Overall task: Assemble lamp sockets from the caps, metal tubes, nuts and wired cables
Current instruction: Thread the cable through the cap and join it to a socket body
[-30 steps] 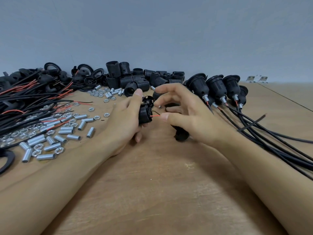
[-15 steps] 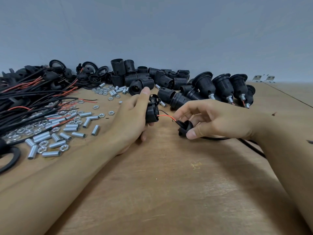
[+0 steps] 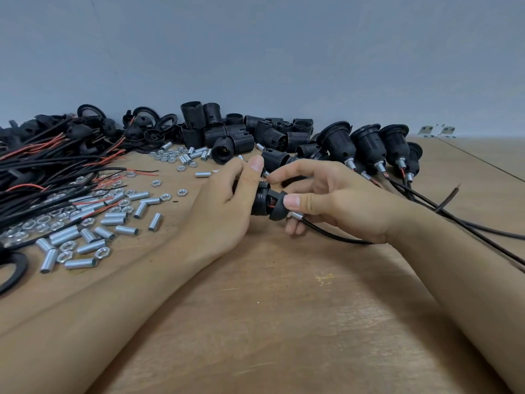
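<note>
- The left hand (image 3: 227, 206) grips the black socket (image 3: 260, 201) just above the middle of the desk (image 3: 284, 322).
- The right hand (image 3: 335, 203) pinches the black cap (image 3: 277, 207) with thumb and fingers.
- The cap sits right against the socket's right end, a bit of red wire showing between them.
- The socket lies on its side, long way left to right, open thread facing the cap.
- A small metal tube (image 3: 295, 215) sticks out of the cap, and the black cable (image 3: 335, 237) runs off toward the desk's right edge.
- Next, I think, the cap gets pushed and twisted on.
</note>
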`<state>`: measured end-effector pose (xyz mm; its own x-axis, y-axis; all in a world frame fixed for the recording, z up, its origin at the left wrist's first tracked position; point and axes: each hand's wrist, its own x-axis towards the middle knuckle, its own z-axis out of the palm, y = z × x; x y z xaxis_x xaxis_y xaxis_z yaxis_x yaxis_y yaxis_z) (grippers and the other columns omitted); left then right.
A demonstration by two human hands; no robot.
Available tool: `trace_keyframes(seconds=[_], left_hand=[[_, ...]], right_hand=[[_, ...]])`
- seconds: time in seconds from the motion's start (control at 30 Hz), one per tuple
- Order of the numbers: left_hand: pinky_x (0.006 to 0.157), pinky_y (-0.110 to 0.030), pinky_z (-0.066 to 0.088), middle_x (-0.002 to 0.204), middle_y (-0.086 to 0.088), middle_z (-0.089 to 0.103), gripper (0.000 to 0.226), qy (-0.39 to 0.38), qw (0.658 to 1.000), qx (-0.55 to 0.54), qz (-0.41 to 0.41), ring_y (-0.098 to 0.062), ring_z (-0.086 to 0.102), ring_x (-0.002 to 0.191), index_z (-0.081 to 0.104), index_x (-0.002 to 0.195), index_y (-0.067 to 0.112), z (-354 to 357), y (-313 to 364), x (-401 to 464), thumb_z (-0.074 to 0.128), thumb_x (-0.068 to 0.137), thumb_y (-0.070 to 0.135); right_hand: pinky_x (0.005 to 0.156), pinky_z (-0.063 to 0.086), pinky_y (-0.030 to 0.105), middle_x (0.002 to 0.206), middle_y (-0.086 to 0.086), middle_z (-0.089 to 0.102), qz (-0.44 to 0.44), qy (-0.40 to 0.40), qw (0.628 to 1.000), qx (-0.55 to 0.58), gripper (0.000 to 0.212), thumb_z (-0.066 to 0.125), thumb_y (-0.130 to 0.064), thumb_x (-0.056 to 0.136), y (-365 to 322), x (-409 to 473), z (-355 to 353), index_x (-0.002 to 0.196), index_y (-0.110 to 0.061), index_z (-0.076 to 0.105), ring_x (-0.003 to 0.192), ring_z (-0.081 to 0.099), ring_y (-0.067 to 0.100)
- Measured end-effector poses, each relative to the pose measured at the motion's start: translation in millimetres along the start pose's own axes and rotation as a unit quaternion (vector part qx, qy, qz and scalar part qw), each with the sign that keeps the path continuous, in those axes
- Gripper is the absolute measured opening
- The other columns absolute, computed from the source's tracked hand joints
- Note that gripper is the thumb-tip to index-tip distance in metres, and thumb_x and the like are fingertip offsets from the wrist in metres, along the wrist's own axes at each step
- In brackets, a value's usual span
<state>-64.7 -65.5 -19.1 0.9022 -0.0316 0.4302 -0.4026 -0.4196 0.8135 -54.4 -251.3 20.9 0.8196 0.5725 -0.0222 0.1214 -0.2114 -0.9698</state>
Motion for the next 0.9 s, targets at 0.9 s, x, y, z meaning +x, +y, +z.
trace_keyframes(seconds=[0.9], left_hand=[[0.059, -0.039, 0.041, 0.062, -0.007, 0.056, 0.024, -0.018, 0.991, 0.086, 0.1, -0.02, 0.052, 0.061, 0.05, 0.093, 0.015, -12, 1, -3, 0.029, 0.097, 0.027]], right_hand=[[0.07, 0.052, 0.021, 0.083, 0.004, 0.075, -0.066, 0.086, 0.992, -0.063, 0.021, 0.069, -0.005, 0.087, 0, 0, 0, 0.107, -0.012, 0.071, 0.069, 0.065, 0.012]])
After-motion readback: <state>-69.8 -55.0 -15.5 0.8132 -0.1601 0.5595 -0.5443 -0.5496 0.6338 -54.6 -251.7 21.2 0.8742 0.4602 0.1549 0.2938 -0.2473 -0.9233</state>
